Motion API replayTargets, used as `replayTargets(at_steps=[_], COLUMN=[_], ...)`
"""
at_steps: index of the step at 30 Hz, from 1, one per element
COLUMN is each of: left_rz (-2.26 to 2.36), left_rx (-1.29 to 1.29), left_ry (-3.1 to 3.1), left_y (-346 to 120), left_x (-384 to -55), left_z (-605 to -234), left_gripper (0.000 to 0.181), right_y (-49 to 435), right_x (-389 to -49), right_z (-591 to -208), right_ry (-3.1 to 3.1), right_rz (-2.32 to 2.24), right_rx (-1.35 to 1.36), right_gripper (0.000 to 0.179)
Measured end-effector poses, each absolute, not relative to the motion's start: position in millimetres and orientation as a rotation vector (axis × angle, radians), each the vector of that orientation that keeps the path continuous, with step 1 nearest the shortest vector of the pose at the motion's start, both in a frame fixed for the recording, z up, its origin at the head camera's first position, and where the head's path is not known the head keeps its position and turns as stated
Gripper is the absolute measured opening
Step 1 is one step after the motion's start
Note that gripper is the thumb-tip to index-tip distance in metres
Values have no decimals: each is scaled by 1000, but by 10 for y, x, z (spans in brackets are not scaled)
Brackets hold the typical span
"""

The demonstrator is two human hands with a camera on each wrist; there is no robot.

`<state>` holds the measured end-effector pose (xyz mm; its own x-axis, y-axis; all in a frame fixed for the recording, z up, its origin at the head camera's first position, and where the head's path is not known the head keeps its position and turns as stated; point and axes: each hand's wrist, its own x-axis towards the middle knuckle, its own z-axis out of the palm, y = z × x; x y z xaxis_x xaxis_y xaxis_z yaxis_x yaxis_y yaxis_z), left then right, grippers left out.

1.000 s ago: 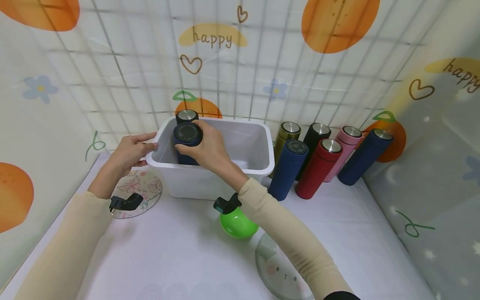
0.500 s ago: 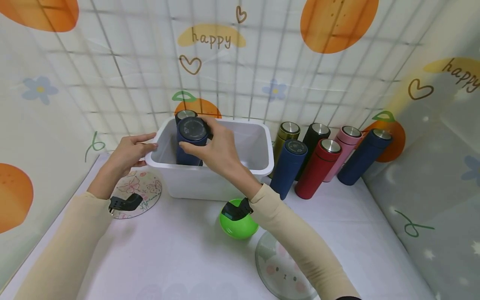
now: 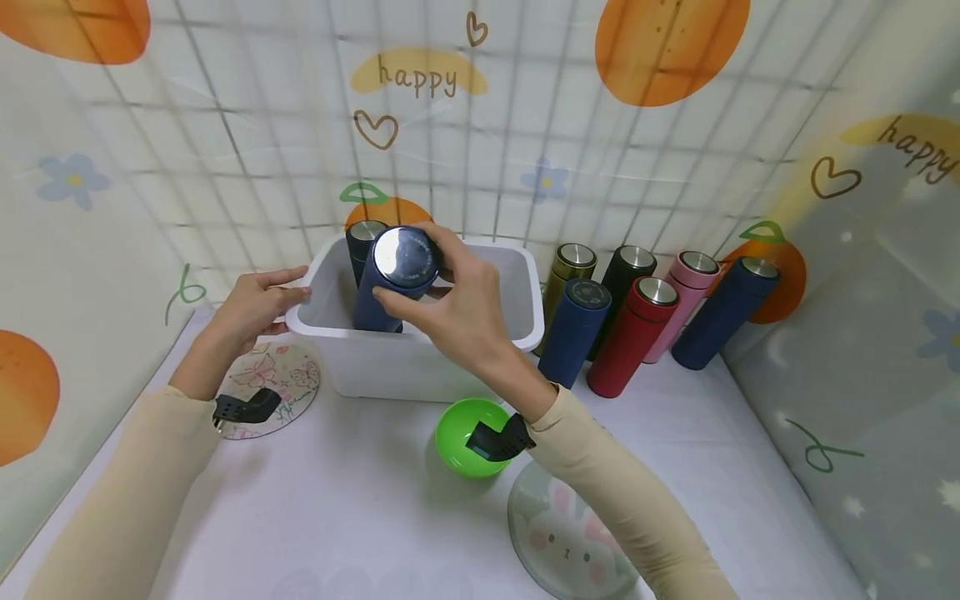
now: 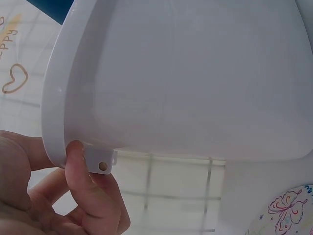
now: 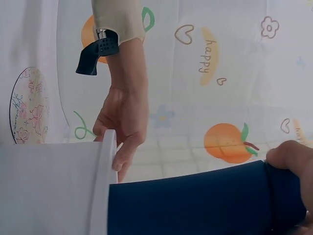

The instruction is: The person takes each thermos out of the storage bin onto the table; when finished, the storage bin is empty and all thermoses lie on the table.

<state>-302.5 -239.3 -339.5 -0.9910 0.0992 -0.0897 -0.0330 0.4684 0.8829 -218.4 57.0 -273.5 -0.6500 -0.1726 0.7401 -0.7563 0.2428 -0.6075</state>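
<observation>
My right hand [image 3: 472, 312] grips a blue thermos bottle [image 3: 375, 304] round its upper end, thumb on the near side. The bottle leans to the right, its shiny dark round end up and its lower part inside a white plastic bin [image 3: 397, 367]. In the right wrist view the blue body rises past the bin's rim [image 5: 102, 196]. The left hand [image 3: 251, 308] holds the bin's left end, with thumb and fingers pinching the rim in the left wrist view. Behind the blue bottle, a dark bottle with a silver lid [image 3: 365, 233] stands in the bin's back left corner.
Right of the bin stand gold [image 3: 575, 260], black [image 3: 633, 262], pink [image 3: 693, 271], red [image 3: 633, 333], blue [image 3: 576, 329] and navy [image 3: 723, 312] thermos bottles. A green bowl [image 3: 457, 442] sits before the bin. Round mats, one butterfly-patterned [image 3: 288, 375], one rabbit-faced [image 3: 555, 542], lie on the table.
The right hand has raised the blue bottle and brought it right and toward me, tilting it from nearly upright. The left hand has stayed on the bin's rim.
</observation>
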Motion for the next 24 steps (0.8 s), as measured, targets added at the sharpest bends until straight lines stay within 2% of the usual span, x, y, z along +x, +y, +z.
replayTargets(at_steps=[24], left_rz=[1579], left_rx=[53], left_ry=[2559], left_y=[-2410], left_x=[-3055], left_z=[-3409], left_gripper=[60], right_y=[905], right_x=[-1821], right_z=[-2455], right_ry=[-1733], right_rz=[1337], right_rx=[909], right_gripper=[63])
